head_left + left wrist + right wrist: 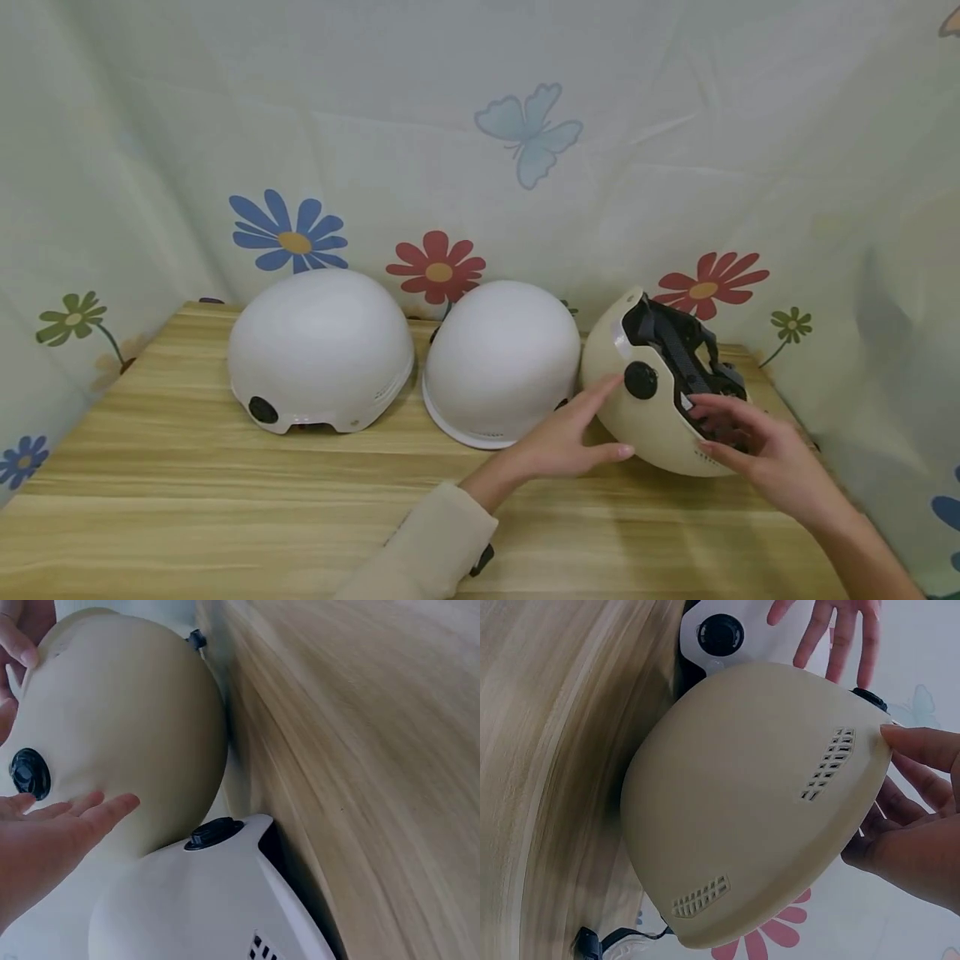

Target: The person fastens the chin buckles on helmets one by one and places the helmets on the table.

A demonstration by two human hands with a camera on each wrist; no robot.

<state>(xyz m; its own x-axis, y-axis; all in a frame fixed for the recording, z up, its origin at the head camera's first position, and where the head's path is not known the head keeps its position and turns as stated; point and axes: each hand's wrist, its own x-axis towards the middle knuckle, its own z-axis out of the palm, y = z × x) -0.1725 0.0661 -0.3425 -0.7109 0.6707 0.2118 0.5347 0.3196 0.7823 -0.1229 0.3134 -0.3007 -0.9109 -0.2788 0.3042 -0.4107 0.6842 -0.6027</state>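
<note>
A beige helmet [637,429] lies tipped at the right end of the table, its dark padded inside and straps [690,358] turned up to the right. My right hand [776,458] grips its rim; in the right wrist view the thumb lies on the beige shell [735,772] and the fingers go behind the edge. At the shell's left side is my left hand [562,442], fingers extended, their tips by the round black knob [641,380]. In the left wrist view its spread fingers overlap the shell [135,712].
A white helmet [502,358] stands directly left of the beige one, dome up. Farther left is another white helmet [322,346] with a black knob. The wooden table [225,517] backs onto a flower-patterned curtain [600,208].
</note>
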